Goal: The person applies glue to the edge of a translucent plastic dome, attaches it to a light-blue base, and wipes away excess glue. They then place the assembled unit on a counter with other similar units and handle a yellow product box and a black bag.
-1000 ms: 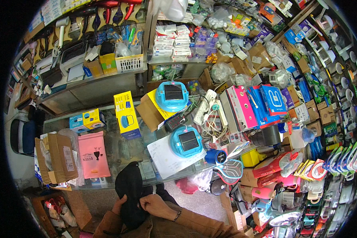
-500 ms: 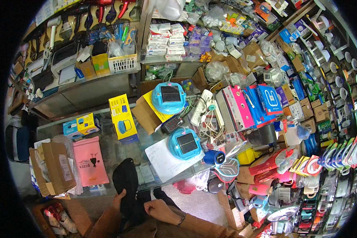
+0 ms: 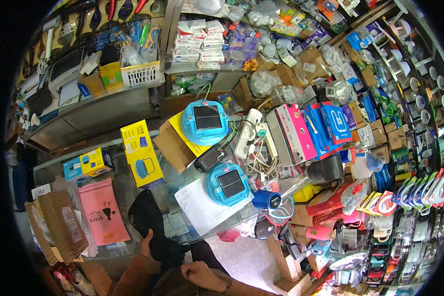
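My left hand grips a soft black cloth item at its side; the item's upper end leans over the glass counter's front edge, and its kind cannot be made out. My right hand is curled into a fist in front of my body, and whatever it may hold is hidden. Beyond the cloth, a blue solar-panel lamp rests on a white sheet of paper. Behind it stands a second blue solar lamp, next to an opened cardboard box.
On the counter's left lie a pink pouch, a brown carton and yellow-blue boxes. A white power strip with tangled cords sits behind the lamps. Packed shelves line the right; a white basket stands at the back.
The view has shifted slightly, so the counter sits lower and farther left. My left hand keeps its hold on the black cloth item, whose upper end has slumped a little; the right fist stays curled.
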A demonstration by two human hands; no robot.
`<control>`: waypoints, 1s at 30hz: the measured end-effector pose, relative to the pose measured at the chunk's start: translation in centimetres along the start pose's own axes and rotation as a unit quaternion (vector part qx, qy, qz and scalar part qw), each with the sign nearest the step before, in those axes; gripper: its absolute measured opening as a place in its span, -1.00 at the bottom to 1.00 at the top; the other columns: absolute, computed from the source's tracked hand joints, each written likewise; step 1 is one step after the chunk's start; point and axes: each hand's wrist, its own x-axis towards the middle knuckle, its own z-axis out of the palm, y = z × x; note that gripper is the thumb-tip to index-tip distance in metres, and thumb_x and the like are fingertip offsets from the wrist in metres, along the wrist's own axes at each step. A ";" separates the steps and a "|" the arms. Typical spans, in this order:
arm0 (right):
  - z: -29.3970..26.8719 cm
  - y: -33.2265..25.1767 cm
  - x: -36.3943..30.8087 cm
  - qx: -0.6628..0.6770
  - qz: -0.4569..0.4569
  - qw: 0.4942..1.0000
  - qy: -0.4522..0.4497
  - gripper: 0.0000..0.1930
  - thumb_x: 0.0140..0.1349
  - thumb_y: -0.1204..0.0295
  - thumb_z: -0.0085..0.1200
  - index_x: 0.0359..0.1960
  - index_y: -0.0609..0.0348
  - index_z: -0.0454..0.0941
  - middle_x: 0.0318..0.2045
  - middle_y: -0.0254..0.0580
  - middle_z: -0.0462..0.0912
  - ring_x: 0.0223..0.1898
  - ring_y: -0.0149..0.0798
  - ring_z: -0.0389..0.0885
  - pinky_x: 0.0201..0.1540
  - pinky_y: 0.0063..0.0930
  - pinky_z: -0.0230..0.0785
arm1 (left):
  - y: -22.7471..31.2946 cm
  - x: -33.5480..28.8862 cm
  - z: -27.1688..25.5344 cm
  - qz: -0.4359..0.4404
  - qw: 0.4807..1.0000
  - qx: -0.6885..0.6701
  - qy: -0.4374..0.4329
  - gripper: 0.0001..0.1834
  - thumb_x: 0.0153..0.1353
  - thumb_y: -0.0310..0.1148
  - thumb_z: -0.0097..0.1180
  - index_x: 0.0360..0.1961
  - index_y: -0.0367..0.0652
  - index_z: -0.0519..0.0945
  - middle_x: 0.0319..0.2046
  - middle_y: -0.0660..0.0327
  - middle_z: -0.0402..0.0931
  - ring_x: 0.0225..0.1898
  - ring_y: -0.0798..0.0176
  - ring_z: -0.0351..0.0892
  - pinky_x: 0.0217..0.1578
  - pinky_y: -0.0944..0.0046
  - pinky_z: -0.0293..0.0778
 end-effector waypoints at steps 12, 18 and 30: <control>-4.2 0.3 1.6 0.024 0.016 0.999 -0.044 -0.93 0.29 0.54 0.06 -0.36 0.26 0.55 -0.45 0.07 0.62 -0.38 0.11 0.67 -0.25 -0.08 0.45 | 0.0 -0.2 -0.9 -0.060 0.997 -0.003 0.039 -0.19 0.50 0.26 0.33 0.36 -0.30 0.61 -0.01 -0.02 0.75 0.02 -0.12 0.79 0.10 -0.18 0.77; -6.3 2.1 2.3 0.033 -0.050 0.998 -0.030 -0.95 0.30 0.59 0.12 -0.33 0.17 0.59 -0.43 -0.15 0.63 -0.27 -0.21 0.69 -0.14 -0.33 0.49 | -2.8 -7.9 -2.3 -0.124 0.976 -0.003 0.181 -0.21 0.56 0.18 0.29 0.43 -0.34 0.57 0.18 -0.03 0.74 0.15 -0.08 0.79 0.27 -0.13 0.71; 4.7 -10.0 7.5 0.198 0.052 0.957 -0.204 -0.25 0.77 -0.05 -0.06 0.72 0.26 0.22 0.58 0.05 0.43 0.56 -0.01 0.42 0.62 -0.10 0.23 | -2.6 -22.0 0.2 0.151 0.973 -0.174 0.017 -0.24 0.50 -0.06 0.42 0.54 -0.27 0.47 0.31 -0.13 0.66 0.25 -0.20 0.73 0.33 -0.30 0.68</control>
